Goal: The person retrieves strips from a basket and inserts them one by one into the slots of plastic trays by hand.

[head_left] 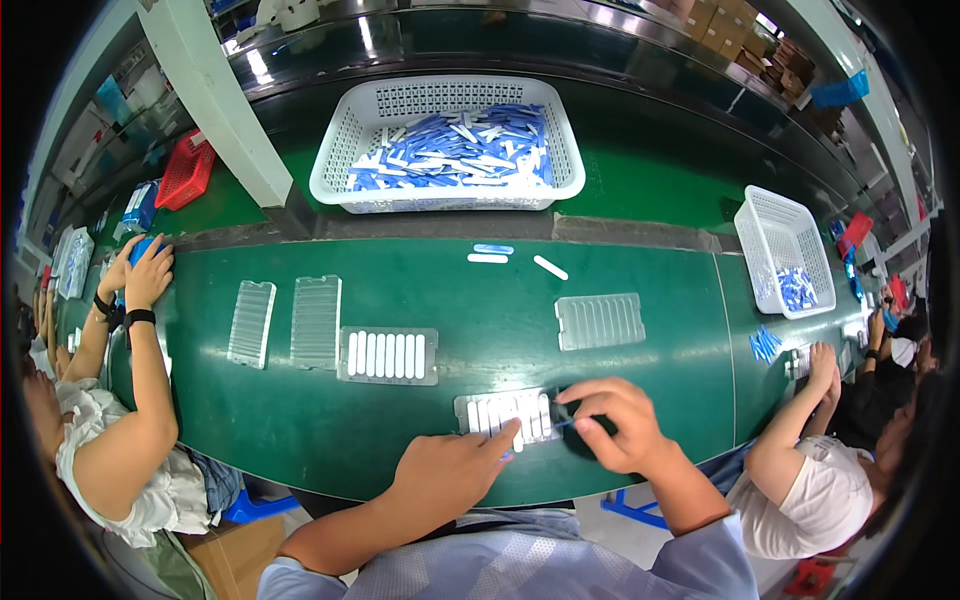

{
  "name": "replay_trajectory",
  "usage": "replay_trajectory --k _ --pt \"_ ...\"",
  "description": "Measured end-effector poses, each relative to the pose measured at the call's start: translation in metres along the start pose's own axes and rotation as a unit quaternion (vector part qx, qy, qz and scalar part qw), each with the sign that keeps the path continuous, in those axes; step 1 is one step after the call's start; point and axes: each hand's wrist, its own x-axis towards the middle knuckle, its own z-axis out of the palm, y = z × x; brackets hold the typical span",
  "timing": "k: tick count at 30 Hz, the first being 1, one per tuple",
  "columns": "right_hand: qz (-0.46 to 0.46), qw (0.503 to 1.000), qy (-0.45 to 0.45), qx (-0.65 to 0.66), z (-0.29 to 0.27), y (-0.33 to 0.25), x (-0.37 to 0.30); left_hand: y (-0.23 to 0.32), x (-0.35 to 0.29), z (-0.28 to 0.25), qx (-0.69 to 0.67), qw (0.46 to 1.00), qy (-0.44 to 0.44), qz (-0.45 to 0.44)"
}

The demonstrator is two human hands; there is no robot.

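Just in front of me a clear ribbed tray holds a row of white strips. My left hand is at its near edge, index finger stretched over the row and other fingers curled. A white strip juts past the tray edge at that fingertip, with a bit of blue under it; the grip on it is partly hidden. My right hand is at the tray's right end, thumb and fingers bent around a thin dark-blue piece, partly hidden and blurred.
Left of centre lies a second filled tray, beside empty clear trays; another tray lies to the right. Loose strips lie farther back. A white basket heaped with blue and white pieces stands beyond. Co-workers sit on both sides.
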Motion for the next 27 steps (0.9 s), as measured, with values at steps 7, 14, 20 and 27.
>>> replay_trajectory --k 7,14,20,27 --pt "-0.069 0.968 0.18 -0.16 -0.028 0.017 0.042 0.001 0.01 0.001 0.082 0.997 0.015 0.001" --pt "0.003 0.971 0.21 -0.119 -0.009 0.068 0.038 0.008 0.021 -0.007 0.023 0.997 0.02 0.064" --pt "0.18 0.901 0.295 0.261 -0.009 0.066 0.031 -0.017 0.039 0.008 0.113 0.98 0.031 0.158" --pt "0.189 0.916 0.297 0.192 -0.016 0.068 0.031 -0.024 0.042 0.018 0.009 0.973 0.097 0.21"
